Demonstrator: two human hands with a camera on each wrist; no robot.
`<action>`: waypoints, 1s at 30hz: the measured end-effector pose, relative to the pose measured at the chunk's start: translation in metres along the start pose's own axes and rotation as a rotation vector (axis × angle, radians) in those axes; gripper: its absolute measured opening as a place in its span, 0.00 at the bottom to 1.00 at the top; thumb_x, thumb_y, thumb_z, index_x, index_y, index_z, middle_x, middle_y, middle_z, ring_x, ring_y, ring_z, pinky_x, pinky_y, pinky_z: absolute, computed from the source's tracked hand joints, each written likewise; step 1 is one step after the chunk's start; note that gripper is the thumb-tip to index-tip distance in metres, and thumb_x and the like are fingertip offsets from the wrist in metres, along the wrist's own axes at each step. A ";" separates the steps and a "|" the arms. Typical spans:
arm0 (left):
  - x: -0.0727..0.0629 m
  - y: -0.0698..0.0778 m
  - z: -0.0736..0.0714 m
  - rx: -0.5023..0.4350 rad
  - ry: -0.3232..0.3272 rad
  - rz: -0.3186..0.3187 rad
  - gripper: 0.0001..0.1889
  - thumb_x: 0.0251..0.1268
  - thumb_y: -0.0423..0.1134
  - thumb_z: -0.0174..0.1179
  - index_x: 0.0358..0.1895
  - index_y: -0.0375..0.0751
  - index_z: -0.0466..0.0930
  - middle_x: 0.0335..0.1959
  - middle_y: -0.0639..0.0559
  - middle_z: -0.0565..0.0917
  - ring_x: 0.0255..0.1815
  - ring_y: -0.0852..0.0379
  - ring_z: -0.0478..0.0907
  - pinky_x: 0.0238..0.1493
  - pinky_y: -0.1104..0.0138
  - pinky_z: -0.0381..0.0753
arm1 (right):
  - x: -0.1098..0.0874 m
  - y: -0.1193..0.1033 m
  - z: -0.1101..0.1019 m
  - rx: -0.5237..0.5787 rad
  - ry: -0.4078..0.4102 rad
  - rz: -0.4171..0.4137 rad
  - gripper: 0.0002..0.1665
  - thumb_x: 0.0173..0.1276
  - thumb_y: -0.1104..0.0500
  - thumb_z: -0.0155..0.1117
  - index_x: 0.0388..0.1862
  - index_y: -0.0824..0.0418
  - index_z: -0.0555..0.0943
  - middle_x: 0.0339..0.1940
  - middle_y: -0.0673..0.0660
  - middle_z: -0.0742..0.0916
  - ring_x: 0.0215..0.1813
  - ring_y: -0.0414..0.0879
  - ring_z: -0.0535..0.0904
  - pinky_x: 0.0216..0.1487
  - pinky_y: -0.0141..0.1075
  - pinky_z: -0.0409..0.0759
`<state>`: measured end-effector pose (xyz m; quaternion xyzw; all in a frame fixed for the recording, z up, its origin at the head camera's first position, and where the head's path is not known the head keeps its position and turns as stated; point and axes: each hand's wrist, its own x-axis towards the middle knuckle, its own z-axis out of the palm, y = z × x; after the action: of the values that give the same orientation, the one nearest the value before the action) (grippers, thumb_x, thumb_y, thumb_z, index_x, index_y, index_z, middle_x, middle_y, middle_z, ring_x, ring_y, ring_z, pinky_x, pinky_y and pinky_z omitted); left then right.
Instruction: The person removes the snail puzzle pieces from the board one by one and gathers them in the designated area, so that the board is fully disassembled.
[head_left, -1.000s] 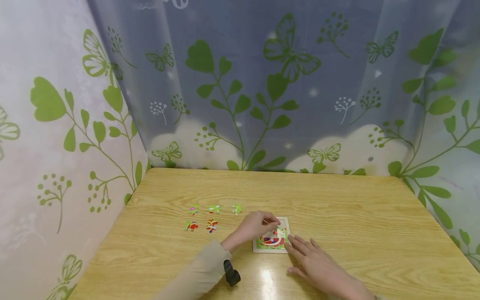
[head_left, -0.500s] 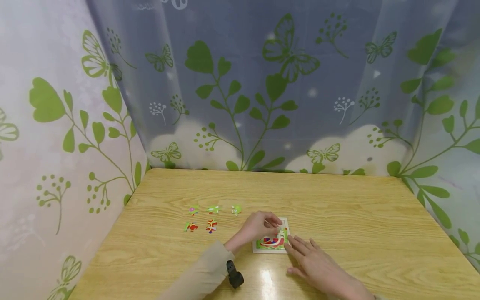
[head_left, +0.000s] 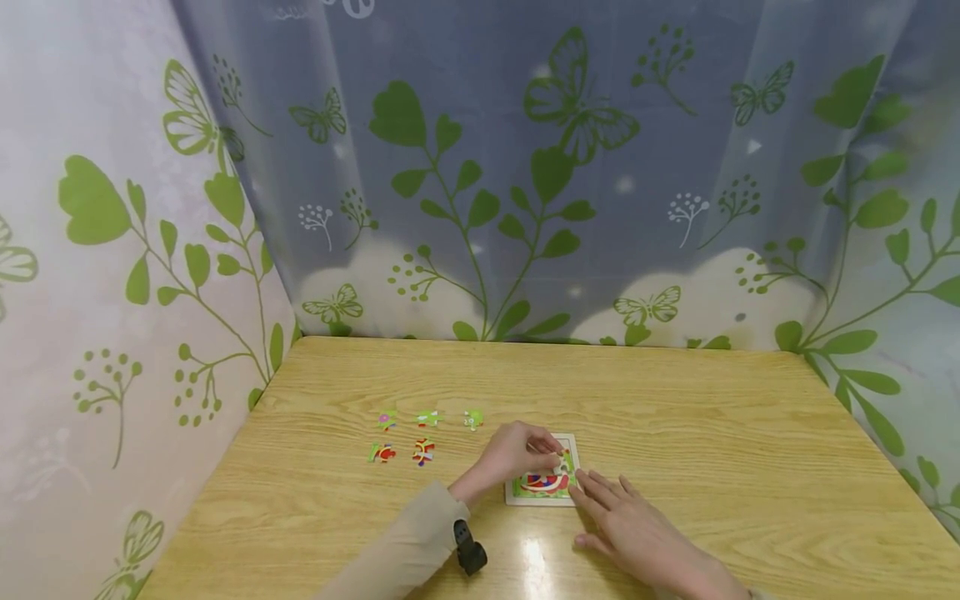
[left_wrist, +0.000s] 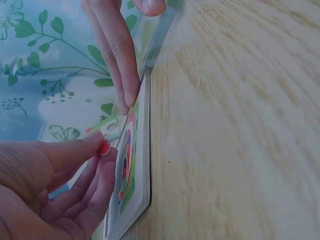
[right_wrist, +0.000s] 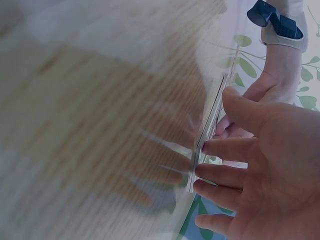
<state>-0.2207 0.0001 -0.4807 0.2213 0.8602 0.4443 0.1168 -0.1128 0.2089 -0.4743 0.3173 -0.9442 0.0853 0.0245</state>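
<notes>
A small square jigsaw board (head_left: 543, 502) with a pale rim lies on the table, partly filled with a red, blue and green picture. Over its upper part, my left hand (head_left: 517, 450) pinches a jigsaw piece (left_wrist: 109, 126) between thumb and fingers. Seen from the left wrist, that piece is white and green with red bits, and tilts up from the board's face. My right hand (head_left: 630, 525) lies with fingers extended, its fingertips at the board's right edge. From the right wrist, the board (right_wrist: 207, 125) shows edge-on beside those fingers.
Several loose jigsaw pieces lie left of the board in two rows, among them a green one (head_left: 473, 419) and a red one (head_left: 423, 452). A black device (head_left: 469, 550) is strapped at the left wrist. Printed curtains (head_left: 480, 167) stand behind the wooden table (head_left: 712, 417).
My left hand has shifted slightly to the right over the board, and its fingers have turned the pinched jigsaw piece a little. My right hand stays where it was.
</notes>
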 end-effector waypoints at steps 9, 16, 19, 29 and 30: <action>0.001 0.001 -0.005 -0.019 0.054 0.000 0.05 0.61 0.41 0.74 0.36 0.47 0.91 0.30 0.57 0.89 0.31 0.67 0.81 0.33 0.72 0.77 | 0.000 0.000 0.001 0.024 -0.013 0.006 0.38 0.73 0.41 0.62 0.69 0.67 0.75 0.72 0.67 0.75 0.72 0.64 0.70 0.67 0.65 0.68; 0.001 -0.002 -0.009 -0.043 0.052 0.000 0.04 0.63 0.40 0.72 0.38 0.46 0.91 0.30 0.57 0.89 0.28 0.68 0.82 0.30 0.74 0.78 | 0.001 0.000 0.000 0.027 -0.029 0.015 0.38 0.73 0.42 0.62 0.69 0.67 0.75 0.72 0.67 0.75 0.72 0.64 0.70 0.68 0.65 0.68; 0.000 -0.004 -0.012 -0.058 0.054 -0.016 0.03 0.63 0.40 0.72 0.37 0.47 0.91 0.29 0.58 0.89 0.28 0.67 0.82 0.29 0.73 0.78 | 0.001 0.000 -0.001 0.025 -0.031 0.015 0.38 0.73 0.42 0.63 0.69 0.67 0.75 0.72 0.67 0.75 0.72 0.64 0.70 0.68 0.65 0.68; -0.007 -0.014 -0.027 -0.133 0.070 -0.040 0.03 0.63 0.38 0.71 0.36 0.44 0.90 0.28 0.55 0.88 0.29 0.61 0.85 0.31 0.70 0.84 | 0.001 0.000 -0.001 0.029 -0.024 0.009 0.37 0.73 0.43 0.63 0.69 0.68 0.75 0.72 0.67 0.75 0.72 0.65 0.70 0.67 0.66 0.68; -0.008 -0.015 -0.029 -0.127 0.074 -0.040 0.03 0.64 0.38 0.71 0.36 0.44 0.90 0.29 0.56 0.88 0.29 0.62 0.85 0.31 0.71 0.84 | 0.001 0.000 -0.001 0.030 -0.024 0.008 0.37 0.73 0.43 0.63 0.69 0.68 0.75 0.72 0.68 0.75 0.72 0.65 0.70 0.67 0.66 0.68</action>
<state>-0.2296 -0.0320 -0.4766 0.1794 0.8384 0.5033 0.1075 -0.1133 0.2084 -0.4736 0.3151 -0.9442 0.0956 0.0083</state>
